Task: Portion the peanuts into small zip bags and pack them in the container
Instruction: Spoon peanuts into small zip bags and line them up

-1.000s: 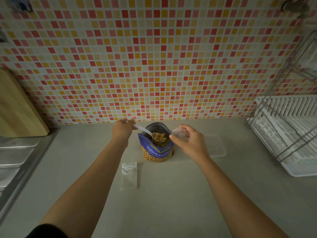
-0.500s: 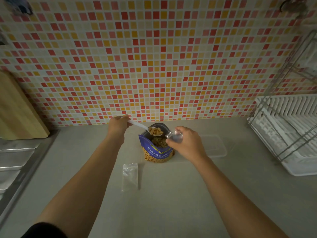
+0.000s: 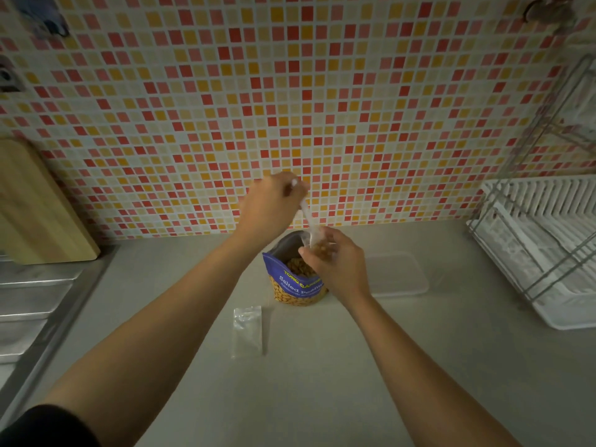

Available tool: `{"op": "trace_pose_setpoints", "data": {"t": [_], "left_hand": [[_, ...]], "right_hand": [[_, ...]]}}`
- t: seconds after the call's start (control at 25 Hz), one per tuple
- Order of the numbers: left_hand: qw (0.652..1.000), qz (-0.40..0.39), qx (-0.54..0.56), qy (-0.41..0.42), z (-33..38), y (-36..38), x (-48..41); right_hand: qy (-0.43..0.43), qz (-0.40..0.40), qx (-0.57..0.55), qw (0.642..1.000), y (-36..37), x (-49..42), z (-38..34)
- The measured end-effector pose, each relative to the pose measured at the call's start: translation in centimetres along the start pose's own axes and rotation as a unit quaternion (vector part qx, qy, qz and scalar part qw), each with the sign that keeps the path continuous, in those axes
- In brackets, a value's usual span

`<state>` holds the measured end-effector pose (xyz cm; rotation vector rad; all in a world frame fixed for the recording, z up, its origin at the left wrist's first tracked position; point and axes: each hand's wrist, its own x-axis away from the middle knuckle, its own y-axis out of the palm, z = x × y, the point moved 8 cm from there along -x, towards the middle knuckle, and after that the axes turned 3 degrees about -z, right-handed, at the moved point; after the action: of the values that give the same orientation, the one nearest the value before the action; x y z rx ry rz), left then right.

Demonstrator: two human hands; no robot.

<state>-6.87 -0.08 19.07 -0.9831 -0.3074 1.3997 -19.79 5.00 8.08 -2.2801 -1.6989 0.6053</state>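
**Spoon tipped into a small bag over the open peanut pouch**

Nearest on the pale grey worktop [image 3: 322, 382] lies a flat, empty clear plastic zip bag [image 3: 247, 330], left of centre and apart from both hands. Just beyond it stands the blue foil pouch of salted peanuts [image 3: 298, 285], its top open and tan nuts showing inside and through its front window. The right hand [image 3: 335, 269] is directly above the pouch's right side, fingers closed around a second small clear zip bag [image 3: 317, 245] that already holds some peanuts. The left hand [image 3: 274, 208] is raised higher and further back, gripping the handle of a white plastic spoon [image 3: 304, 212] that slants steeply down with its bowl inside the held bag's mouth. To the right of the pouch, beside the right hand, sits a shallow clear rectangular plastic container [image 3: 400, 275]. At the far right stands a white dish rack [image 3: 541, 246].
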Motion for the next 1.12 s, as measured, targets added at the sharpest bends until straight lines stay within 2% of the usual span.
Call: {"op": "trace_pose_setpoints", "data": {"t": [0.08, 0.12, 0.2, 0.28, 0.44, 0.6, 0.68, 0.76, 0.8, 0.84, 0.88, 0.92, 1.0, 1.04, 1.12], "left_hand": [[0.990, 0.049, -0.114, 0.063, 2.1, -1.4, 0.1], [0.990, 0.067, -0.108, 0.054, 1.9, -2.4, -0.4], [0.996, 0.083, 0.014, -0.018, 0.1, -4.2, -1.3], [0.983, 0.090, 0.113, -0.108, -3.3, -4.3, -1.6], [0.974, 0.005, 0.096, -0.205, -8.7, 1.5, 1.2], [0.969, -0.064, 0.050, -0.233, -11.4, 5.8, 3.9], [0.967, -0.073, 0.005, -0.243, -11.8, 6.2, 4.7], [0.971, -0.014, -0.039, -0.235, -10.9, 5.2, 5.5], [0.978, 0.033, -0.032, -0.205, -9.5, 4.7, 6.0], [0.985, 0.053, 0.015, -0.166, -7.7, 4.7, 6.7], [0.986, 0.025, 0.097, -0.133, -5.8, 5.8, 7.3], [0.973, -0.043, 0.191, -0.120, -3.7, 7.6, 8.1], [0.914, -0.168, 0.344, -0.132, 0.1, 11.1, 10.0], [0.895, -0.182, 0.385, -0.134, 1.2, 12.2, 10.5], [0.883, -0.156, 0.418, -0.142, 1.7, 13.0, 10.4]], "right_hand": [[0.005, -0.006, -0.030, 1.000, 0.0, 0.2, 0.1], [0.012, -0.012, -0.040, 0.999, 0.0, 0.3, 0.4], [0.034, -0.012, -0.061, 0.997, -0.5, 0.3, 1.2], [0.057, -0.005, -0.097, 0.994, -1.4, 0.1, 2.1], [0.067, -0.008, -0.114, 0.991, -3.8, -0.5, 2.3], [0.053, -0.023, -0.077, 0.995, -6.1, -1.1, 1.5], [0.040, -0.019, -0.072, 0.996, -7.1, -1.3, 1.4], [0.036, -0.017, -0.069, 0.997, -7.8, -1.4, 1.4], [0.033, -0.019, -0.072, 0.997, -8.0, -1.5, 1.4], [0.030, -0.021, -0.080, 0.996, -8.3, -1.5, 1.4], [0.029, -0.020, -0.091, 0.995, -8.5, -1.4, 1.4], [0.029, -0.017, -0.101, 0.994, -8.7, -1.4, 1.4], [0.030, -0.012, -0.100, 0.994, -9.0, -1.3, 1.6], [0.033, -0.015, -0.094, 0.995, -9.1, -1.2, 1.8], [0.054, -0.048, -0.100, 0.992, -9.1, -1.3, 2.7]]}}
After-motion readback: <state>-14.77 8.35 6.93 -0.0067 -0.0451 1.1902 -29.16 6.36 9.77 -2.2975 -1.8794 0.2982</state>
